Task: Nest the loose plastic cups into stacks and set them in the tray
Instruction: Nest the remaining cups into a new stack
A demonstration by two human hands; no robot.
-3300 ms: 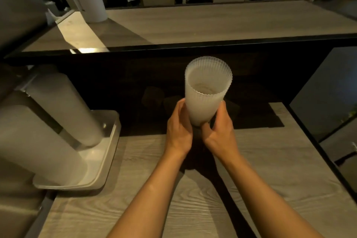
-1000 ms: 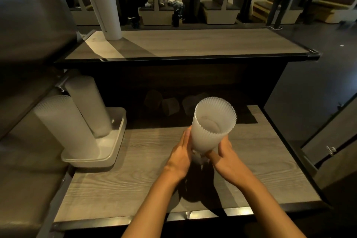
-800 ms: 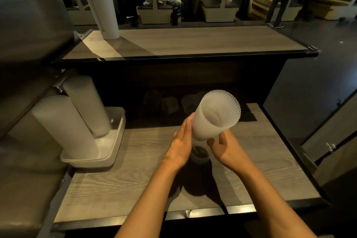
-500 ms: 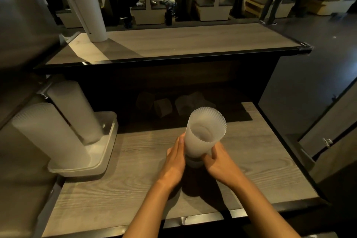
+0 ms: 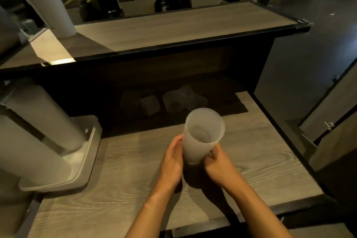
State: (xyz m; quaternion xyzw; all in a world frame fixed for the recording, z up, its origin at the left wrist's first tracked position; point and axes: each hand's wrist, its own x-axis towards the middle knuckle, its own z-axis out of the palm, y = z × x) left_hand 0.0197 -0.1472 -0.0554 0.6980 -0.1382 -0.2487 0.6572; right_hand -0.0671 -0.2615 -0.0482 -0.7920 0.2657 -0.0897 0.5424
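Observation:
A tall stack of frosted white plastic cups [image 5: 201, 137] stands upright on the grey wooden worktop [image 5: 135, 170], mouth toward me. My left hand [image 5: 172, 160] presses flat against its left side near the base. My right hand [image 5: 220, 164] grips the lower right side with curled fingers. At the left, a pale tray [image 5: 81, 160] holds two more tall cup stacks [image 5: 44, 116], leaning away to the upper left. Several loose cups [image 5: 179, 98] lie on their sides in the dark recess behind the worktop.
A raised counter [image 5: 173, 29] runs across above the recess, with a white column [image 5: 46, 2] at its left end. The worktop ends at a dark edge on the right, with floor beyond. People sit at tables far behind.
The cup stack was tilted and lifted off the worktop, then came down upright between my hands. My view has moved closer and lower.

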